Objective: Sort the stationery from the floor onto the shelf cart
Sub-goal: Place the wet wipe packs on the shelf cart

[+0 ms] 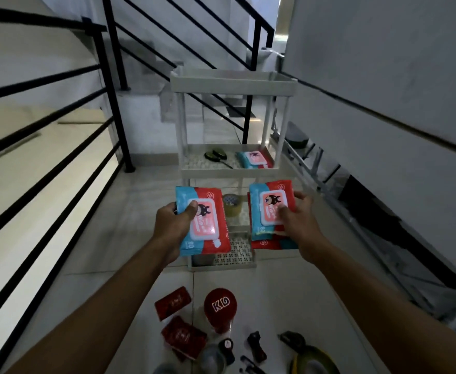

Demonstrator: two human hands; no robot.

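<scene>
- Your left hand (174, 221) grips a red-and-blue wipes pack (208, 222), thumb on top by the pink lid, fingers under. The pack is held in the air in front of the cart's lower shelves.
- Your right hand (297, 214) holds a stack of wipes packs (271, 211), fingers spread over the top one; at least one more red pack shows beneath it. The stack also hangs in front of the cart, to the right of the left-hand pack.
- The white shelf cart (233, 83) stands straight ahead against the black railing (113, 103), three tiers visible.
- Top tier: you see only its front rim; contents cannot be told from this angle.
- Middle tier: one more wipes pack (255, 159) lies at the right side; a dark green object with a thin black handle (216, 156) lies at the left. What it is, you cannot tell.
- Lower tier: a roll of clear tape (232, 207) stands between the two held packs; the rest is hidden behind them.
- Floor in front of the cart, nearest you: two red flat packets (179, 317), a red round lid marked KD (220, 306), small black items (256, 345), and a yellow-and-black tape measure (310, 354) to the right. All blurred.
</scene>
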